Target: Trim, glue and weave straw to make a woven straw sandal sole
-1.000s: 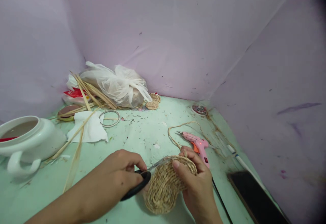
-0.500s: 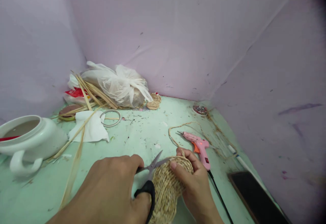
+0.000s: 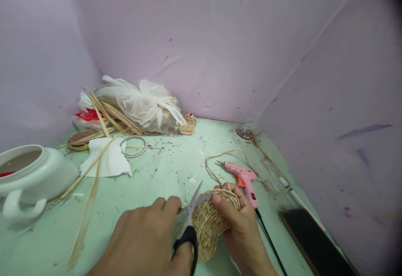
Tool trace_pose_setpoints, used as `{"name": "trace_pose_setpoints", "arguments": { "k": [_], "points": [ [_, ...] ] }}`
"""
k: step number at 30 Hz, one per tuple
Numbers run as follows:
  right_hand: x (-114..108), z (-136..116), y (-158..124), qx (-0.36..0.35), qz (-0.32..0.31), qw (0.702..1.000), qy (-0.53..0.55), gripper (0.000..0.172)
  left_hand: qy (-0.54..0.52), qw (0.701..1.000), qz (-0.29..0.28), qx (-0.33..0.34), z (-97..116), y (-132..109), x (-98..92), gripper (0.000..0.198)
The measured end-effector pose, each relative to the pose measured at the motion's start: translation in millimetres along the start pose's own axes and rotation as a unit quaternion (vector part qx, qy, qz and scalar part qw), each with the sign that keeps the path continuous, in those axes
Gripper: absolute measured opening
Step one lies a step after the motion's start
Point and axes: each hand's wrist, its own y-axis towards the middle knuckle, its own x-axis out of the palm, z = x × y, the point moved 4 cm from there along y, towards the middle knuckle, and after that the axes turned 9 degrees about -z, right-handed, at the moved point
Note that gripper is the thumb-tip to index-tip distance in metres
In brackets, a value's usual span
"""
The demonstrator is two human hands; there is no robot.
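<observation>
My left hand (image 3: 147,234) is closed on a pair of scissors (image 3: 190,213) with black handles, its thumb through one loop. The scissor blades are apart: one points up and away, while the other lies against the upper left edge of a coiled piece of woven straw (image 3: 207,225). My right hand (image 3: 241,221) pinches that straw piece at its upper right, thumb on the near face and fingers mostly hidden behind. From its top edge a twisted straw cord (image 3: 211,170) loops away across the table.
Beyond my right hand lies a pink glue gun (image 3: 241,176), its black cable running toward me. A dark flat slab (image 3: 310,242) is at right. A white pot (image 3: 40,175), metal ring (image 3: 134,155), dried strips (image 3: 89,200), plastic bag (image 3: 147,104) and straw coils (image 3: 187,126) stand left and back.
My left hand has shifted slightly right and down. The scissors have turned more upright, with a narrower gap between the blades. My right hand keeps its hold, and the view has shifted a little.
</observation>
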Motion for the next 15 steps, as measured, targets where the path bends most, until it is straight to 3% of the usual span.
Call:
{"name": "trace_pose_setpoints", "arguments": {
  "k": [3, 6, 11, 15],
  "points": [
    [0.6, -3.5, -0.4, -0.029, -0.023, 0.999, -0.02, 0.028, -0.168, 0.978, -0.122, -0.001, -14.6, 8.0, -9.8, 0.022],
    [2.5, -3.8, 0.2, -0.023, -0.069, 0.997, -0.016, 0.025, -0.323, 0.926, -0.193, -0.005, -25.0, 14.2, -16.7, 0.02],
    [4.1, -3.5, 1.3, -0.01, -0.102, 0.995, 0.015, 0.024, -0.471, 0.849, -0.238, 0.002, -33.9, 22.9, -13.9, 0.018],
    [3.0, -2.2, 1.7, -0.003, -0.093, 0.996, 0.012, 0.027, -0.47, 0.846, -0.252, 0.01, -32.3, 25.2, -13.7, 0.022]
  ]
}}
